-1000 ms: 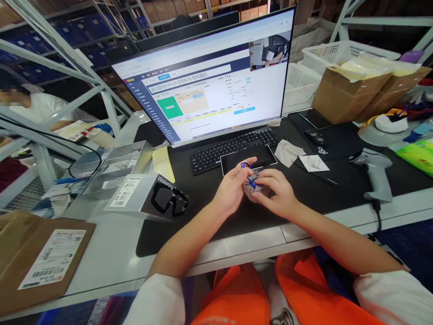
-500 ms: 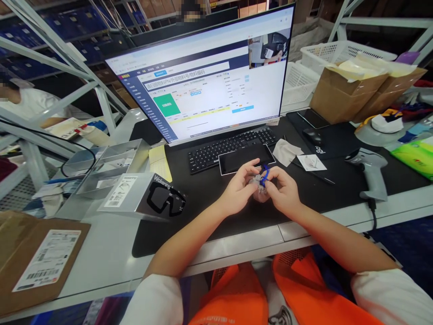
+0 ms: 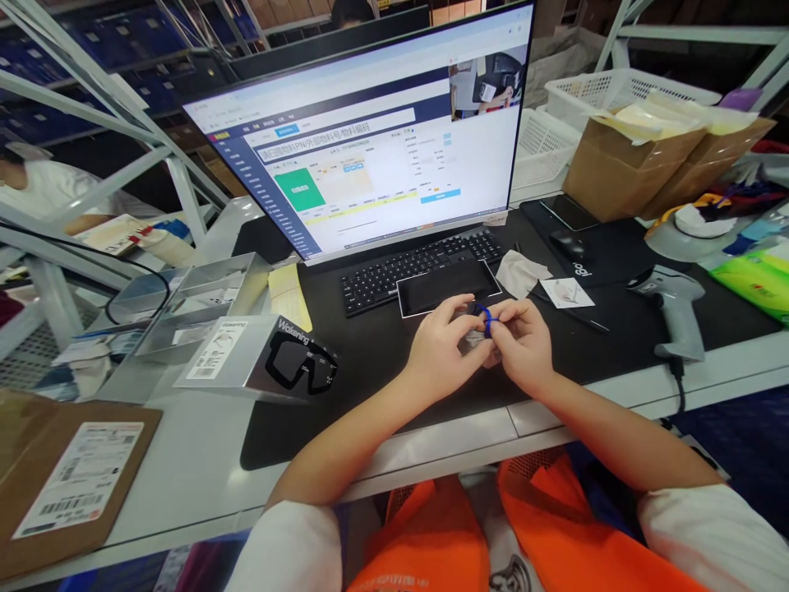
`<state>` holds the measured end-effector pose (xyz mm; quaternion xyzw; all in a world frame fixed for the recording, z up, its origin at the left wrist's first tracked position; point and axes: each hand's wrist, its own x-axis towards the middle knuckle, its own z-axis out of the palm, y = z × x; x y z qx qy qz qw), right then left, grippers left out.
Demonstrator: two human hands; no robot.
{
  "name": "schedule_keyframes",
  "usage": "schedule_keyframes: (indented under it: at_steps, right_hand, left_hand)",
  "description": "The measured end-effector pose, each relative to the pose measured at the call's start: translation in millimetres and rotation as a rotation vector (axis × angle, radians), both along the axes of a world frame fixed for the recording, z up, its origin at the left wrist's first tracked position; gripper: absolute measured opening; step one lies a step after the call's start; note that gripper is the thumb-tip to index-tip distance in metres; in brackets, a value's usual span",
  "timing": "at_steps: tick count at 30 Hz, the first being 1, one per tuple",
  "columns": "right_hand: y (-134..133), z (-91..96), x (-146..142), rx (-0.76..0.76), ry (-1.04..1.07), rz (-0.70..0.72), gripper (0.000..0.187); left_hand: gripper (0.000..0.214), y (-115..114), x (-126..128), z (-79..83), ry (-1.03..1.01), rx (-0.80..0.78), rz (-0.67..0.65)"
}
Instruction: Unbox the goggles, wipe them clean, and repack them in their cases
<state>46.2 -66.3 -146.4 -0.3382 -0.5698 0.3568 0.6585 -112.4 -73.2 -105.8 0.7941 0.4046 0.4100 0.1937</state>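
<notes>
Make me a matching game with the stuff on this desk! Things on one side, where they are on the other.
Things:
1. blue piece
2. scanner
3. keyboard
4. glasses box

Places:
A. right end of the black mat
B. pinched between the left hand and right hand
C. just under the monitor
D. left of the hands, at the mat's left edge

Pairs: 1-B, 2-A, 3-C, 4-D
</notes>
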Motion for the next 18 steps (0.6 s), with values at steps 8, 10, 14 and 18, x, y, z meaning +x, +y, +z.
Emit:
schedule_keyframes:
  at_steps: [8,10,14,18]
  right_hand:
    - [14,11.8,10,-0.026,0.187,-0.011,0.027]
    - [23,16.7,20,-0.103,0.282,0.08,0.024]
    - [43,19.2,44,-0.187,0.4,0.13,0.02]
    - [58,14.5,61,-0.161,0.188,-0.152,0.014]
  left_hand:
    - [0.011,5,-1,0.3,-0.129,-0.09,-0.048]
    - [0.01,9,-4,-0.9,-0.237,-0.217,-0.058]
    - [0.007,20,-9,-7.4,-0.556,-0.517,-0.041]
    - [0.025,26,-5,-14.2,-0.902,-0.701,-0.049]
